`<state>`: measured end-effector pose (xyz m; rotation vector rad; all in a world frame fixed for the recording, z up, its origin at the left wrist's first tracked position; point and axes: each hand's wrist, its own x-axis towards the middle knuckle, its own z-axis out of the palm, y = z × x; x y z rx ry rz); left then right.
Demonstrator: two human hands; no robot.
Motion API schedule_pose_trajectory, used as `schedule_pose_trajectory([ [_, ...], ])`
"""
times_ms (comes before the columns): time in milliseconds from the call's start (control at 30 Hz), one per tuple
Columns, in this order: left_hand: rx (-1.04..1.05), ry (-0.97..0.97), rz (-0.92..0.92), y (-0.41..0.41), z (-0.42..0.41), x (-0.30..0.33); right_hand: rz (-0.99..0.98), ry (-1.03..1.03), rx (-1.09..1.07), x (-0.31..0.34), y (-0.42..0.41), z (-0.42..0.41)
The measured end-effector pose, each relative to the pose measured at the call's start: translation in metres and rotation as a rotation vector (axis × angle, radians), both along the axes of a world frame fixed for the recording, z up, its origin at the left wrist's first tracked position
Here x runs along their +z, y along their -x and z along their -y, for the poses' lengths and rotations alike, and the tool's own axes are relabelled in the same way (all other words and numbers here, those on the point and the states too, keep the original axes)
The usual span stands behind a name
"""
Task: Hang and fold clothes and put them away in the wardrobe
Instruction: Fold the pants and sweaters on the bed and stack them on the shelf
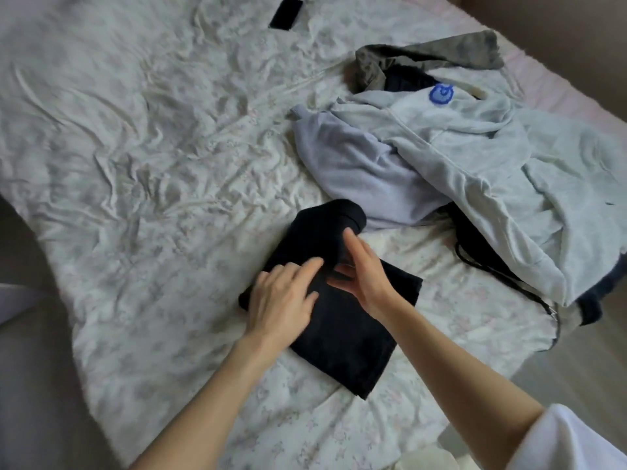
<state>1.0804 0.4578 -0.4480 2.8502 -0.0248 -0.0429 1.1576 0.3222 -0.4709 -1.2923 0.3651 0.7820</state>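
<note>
Black fabric, a folded garment (342,320), lies on the near part of a bed (135,164) covered in a crumpled pale floral sheet, its long axis running from the near right up toward the far left, where its far end is rolled over. The left hand (281,300) rests flat on the garment with fingers spread and straight; the right hand (366,269) stands edge-on against the fold, fingers straight, gripping nothing. Broad bare sheet stretches away to the left and far side, with a dark phone (286,13) near the far edge. To the right, close beside the garment, sits a heap of pale hoodies (458,157) over dark clothing, reaching the bed's right edge.
</note>
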Motion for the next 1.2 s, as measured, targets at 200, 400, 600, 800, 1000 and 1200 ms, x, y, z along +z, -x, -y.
schedule_pose_trajectory([
  [200, -0.102, 0.451, -0.295, 0.018, 0.056, -0.025, -0.049, 0.411, -0.11, -0.034, 0.021, 0.045],
  [400, 0.102, 0.171, -0.335, 0.028, 0.039, -0.061, 0.028, 0.513, -0.146, -0.047, 0.044, 0.072],
  [600, -0.115, -0.076, -0.561, 0.052, 0.052, -0.087, -0.036, 0.651, -0.255, -0.07, 0.077, 0.094],
  [800, -0.177, -0.145, -0.525, 0.055, 0.056, -0.097, -0.014, 0.726, -0.256, -0.083, 0.076, 0.094],
  [1000, 0.022, -0.114, -0.406, 0.054, 0.064, -0.105, 0.622, 1.24, 0.073, -0.081, 0.05, 0.085],
  [1200, 0.295, -0.066, -0.45, 0.063, 0.071, -0.126, 0.945, 1.287, 1.091, -0.115, 0.025, 0.079],
])
